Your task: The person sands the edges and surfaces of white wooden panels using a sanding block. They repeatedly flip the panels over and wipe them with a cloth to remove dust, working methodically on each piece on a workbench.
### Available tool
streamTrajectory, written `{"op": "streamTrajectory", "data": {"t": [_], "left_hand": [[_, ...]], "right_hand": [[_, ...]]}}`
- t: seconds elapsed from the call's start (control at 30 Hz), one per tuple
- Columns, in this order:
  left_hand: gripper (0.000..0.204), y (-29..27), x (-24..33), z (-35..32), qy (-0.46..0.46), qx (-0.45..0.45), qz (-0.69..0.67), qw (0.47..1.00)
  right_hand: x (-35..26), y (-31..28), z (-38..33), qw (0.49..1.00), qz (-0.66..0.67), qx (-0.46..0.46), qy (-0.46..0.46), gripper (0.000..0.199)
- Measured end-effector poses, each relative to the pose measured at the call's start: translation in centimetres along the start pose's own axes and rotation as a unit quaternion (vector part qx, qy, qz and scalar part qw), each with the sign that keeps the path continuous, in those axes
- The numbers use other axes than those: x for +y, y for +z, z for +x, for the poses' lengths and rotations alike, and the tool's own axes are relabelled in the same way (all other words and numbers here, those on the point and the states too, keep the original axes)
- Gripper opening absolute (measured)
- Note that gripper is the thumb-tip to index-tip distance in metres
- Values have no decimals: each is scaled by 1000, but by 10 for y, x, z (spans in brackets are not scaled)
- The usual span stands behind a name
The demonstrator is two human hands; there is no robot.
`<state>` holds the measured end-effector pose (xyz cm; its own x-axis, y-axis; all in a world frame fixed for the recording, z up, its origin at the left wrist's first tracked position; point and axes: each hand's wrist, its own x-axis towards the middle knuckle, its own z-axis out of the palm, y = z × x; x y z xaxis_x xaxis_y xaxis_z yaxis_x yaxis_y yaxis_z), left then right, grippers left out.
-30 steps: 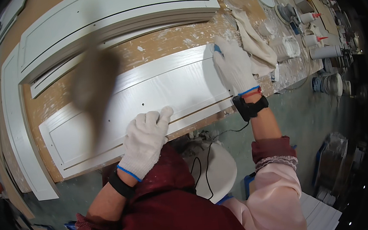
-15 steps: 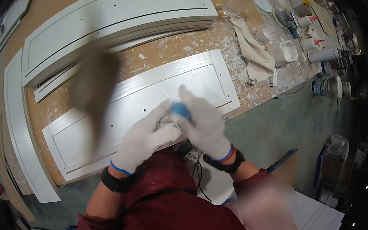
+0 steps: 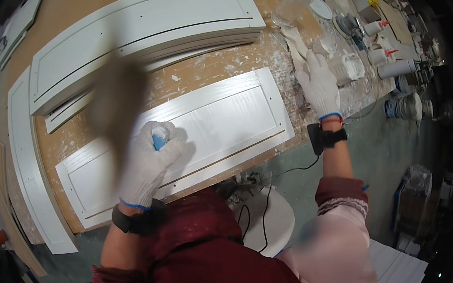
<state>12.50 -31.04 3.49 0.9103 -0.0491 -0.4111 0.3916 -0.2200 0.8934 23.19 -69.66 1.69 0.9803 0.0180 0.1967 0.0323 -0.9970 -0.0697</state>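
Observation:
My left hand (image 3: 149, 156), in a white knit glove with a blue cuff, is closed round a small blue object (image 3: 158, 142) with white stuff at its top. Its exact kind is mostly hidden by the fingers. Beneath that hand lies a white framed panel (image 3: 217, 112) with small holes and a narrow groove along its near edge. Off to the right, my gloved right hand (image 3: 319, 83) is closed on a beige cloth (image 3: 296, 45) on the worktable (image 3: 289, 101). The hand covers much of the cloth.
A stack of white panels (image 3: 140, 25) stands behind, and a long white panel (image 3: 30, 164) lies at the left. At the right are a white-smeared tub (image 3: 351, 67), red-tipped bottles (image 3: 379, 56), and a sander (image 3: 344, 24). A round stool (image 3: 272, 220) stands below the table edge. A dark blur (image 3: 117, 92) hides part of the view.
My hands were together over the panel around the blue object. The left has moved left with it; the right has reached far right onto the cloth, which is now bunched.

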Motion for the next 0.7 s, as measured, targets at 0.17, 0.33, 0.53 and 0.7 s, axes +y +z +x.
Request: {"op": "streamTrajectory", "data": {"t": [0.17,0.33,0.53,0.7], "left_hand": [[34,-6,6,22,17,87,219,972],[39,-13,10,36,35,105,281,953],[39,-23,-10,57,20,70,317,945],[36,-27,-18,65,93,59,340,934]], "right_hand": [[23,40,27,996,-71,-55,22,39],[38,45,47,993,-49,-81,75,31],[-12,-2,30,972,180,-80,127,32],[-55,5,14,954,251,-114,121,33]]}}
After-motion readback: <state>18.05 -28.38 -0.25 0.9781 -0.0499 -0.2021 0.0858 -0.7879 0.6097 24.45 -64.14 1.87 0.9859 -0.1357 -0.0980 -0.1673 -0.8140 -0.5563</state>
